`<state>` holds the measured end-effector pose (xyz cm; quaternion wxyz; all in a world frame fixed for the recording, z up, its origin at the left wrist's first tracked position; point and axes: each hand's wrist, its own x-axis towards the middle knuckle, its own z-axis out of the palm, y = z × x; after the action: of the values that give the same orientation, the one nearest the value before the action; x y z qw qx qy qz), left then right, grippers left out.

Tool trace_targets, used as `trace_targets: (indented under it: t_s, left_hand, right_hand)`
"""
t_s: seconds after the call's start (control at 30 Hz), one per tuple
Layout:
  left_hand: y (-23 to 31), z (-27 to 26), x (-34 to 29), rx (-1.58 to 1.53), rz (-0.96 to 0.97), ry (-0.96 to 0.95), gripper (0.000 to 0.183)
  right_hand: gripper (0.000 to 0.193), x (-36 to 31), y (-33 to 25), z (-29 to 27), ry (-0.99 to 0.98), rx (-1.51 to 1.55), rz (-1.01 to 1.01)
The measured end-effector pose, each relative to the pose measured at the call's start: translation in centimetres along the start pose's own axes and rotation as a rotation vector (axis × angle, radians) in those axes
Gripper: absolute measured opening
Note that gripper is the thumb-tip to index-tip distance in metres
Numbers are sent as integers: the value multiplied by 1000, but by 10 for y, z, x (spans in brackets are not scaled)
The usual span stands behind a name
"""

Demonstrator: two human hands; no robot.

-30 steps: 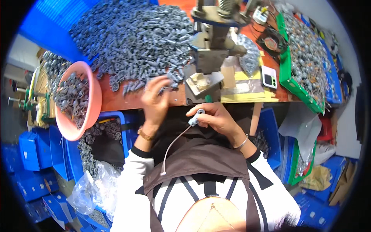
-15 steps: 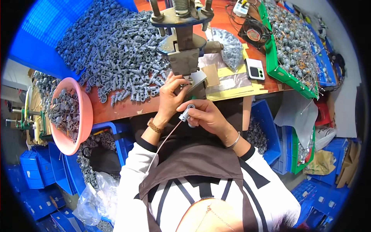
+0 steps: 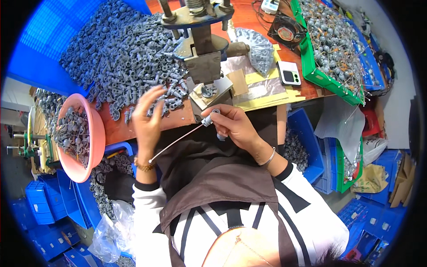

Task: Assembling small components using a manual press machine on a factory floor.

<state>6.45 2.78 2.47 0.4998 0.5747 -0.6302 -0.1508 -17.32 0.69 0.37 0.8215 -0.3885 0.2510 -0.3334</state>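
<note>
My right hand [image 3: 235,127] pinches a small grey plastic fitting [image 3: 207,120] in front of the press, with a second grey piece partly hidden under its fingers. From the fitting a thin rod [image 3: 178,141] slants down to the left and ends in a pale tip. Fingers apart and slightly blurred, my left hand [image 3: 149,118] hovers empty beside the near edge of a heap of grey plastic parts [image 3: 129,58]. Between the hands stands a metal press [image 3: 202,62]. On the block below its ram lies a grey part [image 3: 208,91].
A pink basin [image 3: 100,142] of parts stands at the left, below a blue crate [image 3: 42,44]. Right of the press are a bag of parts [image 3: 255,49], a white device [image 3: 289,72], a small fan [image 3: 287,31] and a green tray [image 3: 320,80] of rods. Blue bins [image 3: 311,151] flank my lap.
My left hand has left the press block and swung left toward the heap, uncovering the grey part on the block. My right hand keeps its hold on the fitting and rod.
</note>
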Motion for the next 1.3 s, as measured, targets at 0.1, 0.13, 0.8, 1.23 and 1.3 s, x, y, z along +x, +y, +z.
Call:
trace_targets:
  t_s: [0.1, 0.13, 0.8, 1.23, 1.3]
  left_hand:
    - [5, 42, 3, 63, 125, -150, 27]
    - [5, 55, 4, 71, 119, -136, 29]
    - [62, 10, -23, 130, -42, -251, 32]
    - [14, 66, -18, -187, -245, -189, 19]
    - [15, 66, -16, -329, -307, -173, 20]
  right_hand:
    - [22, 4, -2, 9, 5, -132, -13]
    - [22, 3, -2, 10, 5, -134, -13]
    - [26, 14, 9, 9, -12, -227, -281]
    - [24, 29, 3, -12, 267, -834, -468]
    - [25, 30, 2, -10, 272, -866, -460]
